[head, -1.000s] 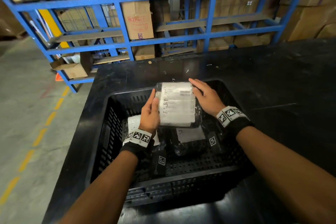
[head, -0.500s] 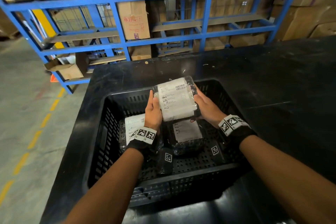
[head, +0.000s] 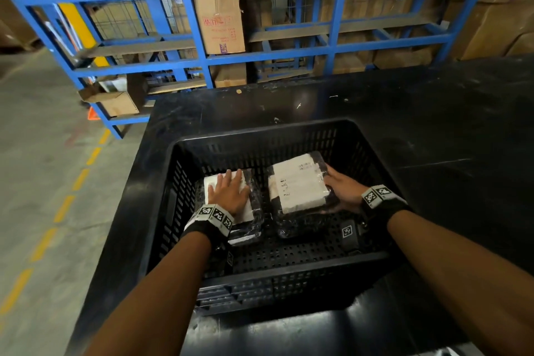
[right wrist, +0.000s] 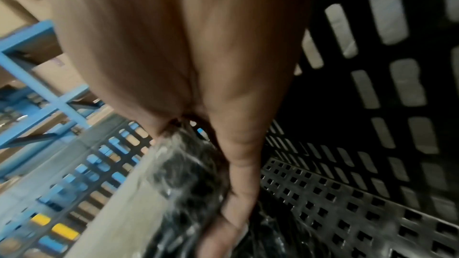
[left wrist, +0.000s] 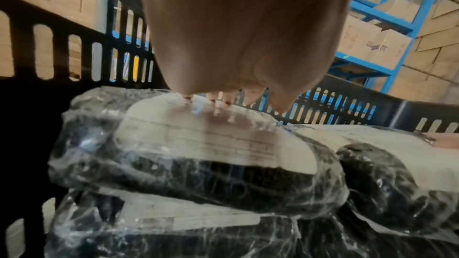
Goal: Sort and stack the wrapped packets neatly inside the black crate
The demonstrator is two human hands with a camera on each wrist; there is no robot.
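Packets sit in two stacks low in the black crate (head: 341, 130) at frame centre: your left hand (head: 229, 195) presses flat, fingers spread, on the left packet (left wrist: 198, 154) to steady it, while your right hand (head: 342, 191) grips the tilted right packet's (head: 297, 185) edge, seemingly to settle it.

We see the crate (head: 289, 136) sitting on the table (head: 433, 124), with shelving (head: 202, 61) behind the table and floor (head: 43, 182) to its left. Inside the crate, two packet stacks lie side by side: the left packet (head: 248, 211) sits on another packet (left wrist: 174, 232), with the left hand (head: 229, 192) flat on top. The right packet (head: 297, 185) lies on a lower one, and the right hand (head: 344, 191) is at its right edge.
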